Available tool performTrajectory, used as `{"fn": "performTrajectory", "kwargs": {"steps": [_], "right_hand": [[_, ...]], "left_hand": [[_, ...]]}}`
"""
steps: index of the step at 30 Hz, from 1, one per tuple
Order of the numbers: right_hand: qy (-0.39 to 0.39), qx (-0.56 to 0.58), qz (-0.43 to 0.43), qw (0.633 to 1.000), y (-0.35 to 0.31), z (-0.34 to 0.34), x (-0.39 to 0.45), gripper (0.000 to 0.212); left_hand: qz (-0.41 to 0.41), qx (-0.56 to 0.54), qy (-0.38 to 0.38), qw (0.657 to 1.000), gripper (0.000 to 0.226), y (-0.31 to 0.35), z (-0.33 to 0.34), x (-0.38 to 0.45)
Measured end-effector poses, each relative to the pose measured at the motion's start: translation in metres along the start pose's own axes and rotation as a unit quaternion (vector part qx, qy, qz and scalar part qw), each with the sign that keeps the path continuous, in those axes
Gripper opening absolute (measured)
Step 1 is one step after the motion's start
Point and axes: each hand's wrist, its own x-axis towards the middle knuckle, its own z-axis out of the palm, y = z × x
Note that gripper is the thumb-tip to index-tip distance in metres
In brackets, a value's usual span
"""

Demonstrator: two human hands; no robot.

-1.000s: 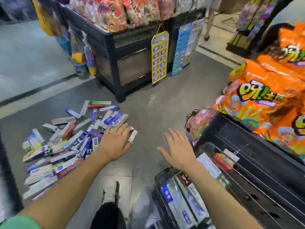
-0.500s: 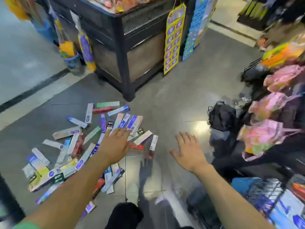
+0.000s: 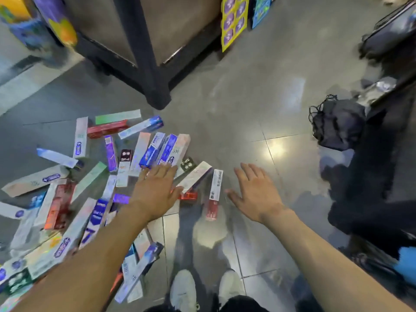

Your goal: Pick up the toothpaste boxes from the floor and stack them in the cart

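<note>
Now bent lower over the floor (image 3: 225, 104) than a second ago, cart swung out of sight. Left hand (image 3: 155, 190) and right hand (image 3: 254, 194) both spread flat, fingers straight, grip holding nothing yet. Toothpaste boxes (image 3: 144, 152) scattered loose beneath and left of the left hand: long, slim, glossy cardboard, sharp-edged, some overlapping. Probably next: gathering several together. Tiles smooth and shiny.

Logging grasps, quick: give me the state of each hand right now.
Left hand: open, fingers straight, over the toothpaste boxes, holding nothing.
Right hand: open, fingers spread, holding nothing.
</note>
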Motion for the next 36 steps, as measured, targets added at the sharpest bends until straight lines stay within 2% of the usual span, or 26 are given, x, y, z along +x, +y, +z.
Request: {"fn": "performTrajectory", "kwargs": {"steps": [7, 13, 18, 21, 24, 27, 30, 33, 36], "right_hand": [[-0.001, 0.009, -0.006, 1.000, 0.031, 0.196, 0.097, 0.074], [0.031, 0.033, -0.023, 0.999, 0.040, 0.288, 0.147, 0.074], [0.050, 0.073, 0.012, 0.996, 0.036, 0.314, 0.158, 0.070], [0.048, 0.162, 0.075, 0.983, 0.025, 0.319, 0.149, 0.061], [0.039, 0.264, 0.151, 0.952, 0.011, 0.328, 0.149, 0.066], [0.072, 0.364, 0.200, 0.907, -0.003, 0.335, 0.158, 0.070], [0.091, 0.401, 0.244, 0.878, -0.007, 0.338, 0.168, 0.068], [0.068, 0.418, 0.284, 0.860, -0.004, 0.337, 0.174, 0.058], [0.068, 0.472, 0.287, 0.831, 0.005, 0.337, 0.173, 0.029]], "left_hand": [[0.001, -0.029, 0.020, 0.999, 0.066, -0.017, 0.184, 0.114], [0.019, -0.012, 0.065, 0.998, 0.074, -0.031, 0.265, 0.161], [0.012, -0.037, 0.060, 0.997, 0.080, -0.029, 0.286, 0.170], [0.012, -0.042, 0.052, 0.998, 0.082, -0.024, 0.292, 0.164], [0.001, -0.053, 0.055, 0.997, 0.083, -0.020, 0.296, 0.166], [-0.007, -0.057, 0.063, 0.996, 0.087, -0.012, 0.299, 0.173], [-0.013, -0.048, 0.062, 0.997, 0.088, -0.006, 0.300, 0.179], [-0.024, -0.037, 0.047, 0.998, 0.090, -0.002, 0.296, 0.185], [-0.036, -0.043, 0.036, 0.998, 0.089, 0.006, 0.294, 0.193]]}}
